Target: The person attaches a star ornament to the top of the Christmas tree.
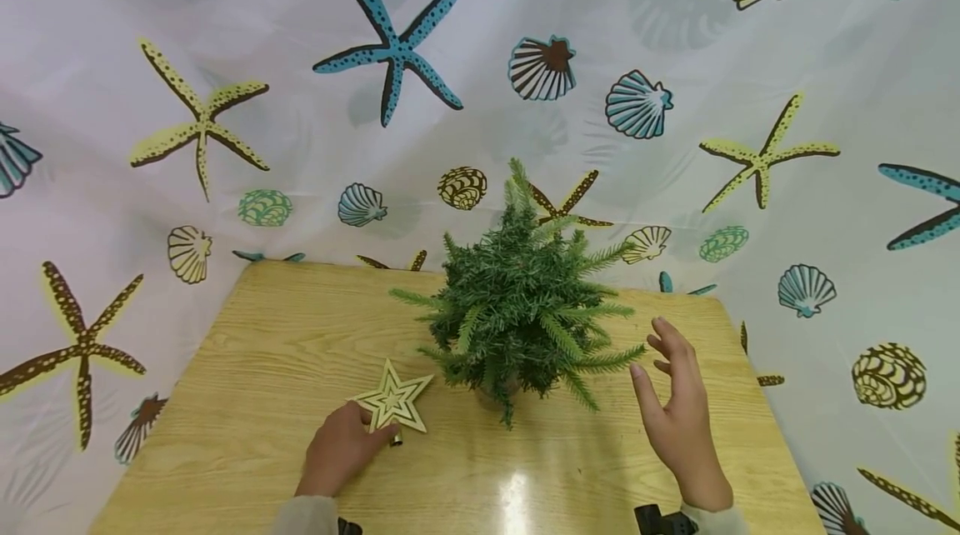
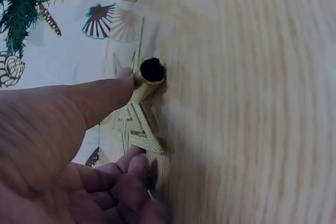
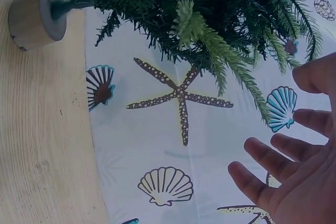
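Note:
A gold star tree topper (image 1: 392, 398) lies at the left front of the small artificial Christmas tree (image 1: 517, 293). My left hand (image 1: 339, 445) grips it by its lower side. In the left wrist view the thumb presses the topper's hollow tube (image 2: 152, 72), whose dark opening faces the camera, while the fingers curl at a star point. To the right of the tree my right hand (image 1: 681, 418) is raised with fingers spread, holding nothing, close to the branch tips. The right wrist view shows the tree's round wooden base (image 3: 34, 17) on the table.
The wooden table (image 1: 300, 318) carries the tree near its middle. Behind and around it hangs a white cloth (image 1: 285, 10) printed with starfish and shells, meeting the table's back and side edges.

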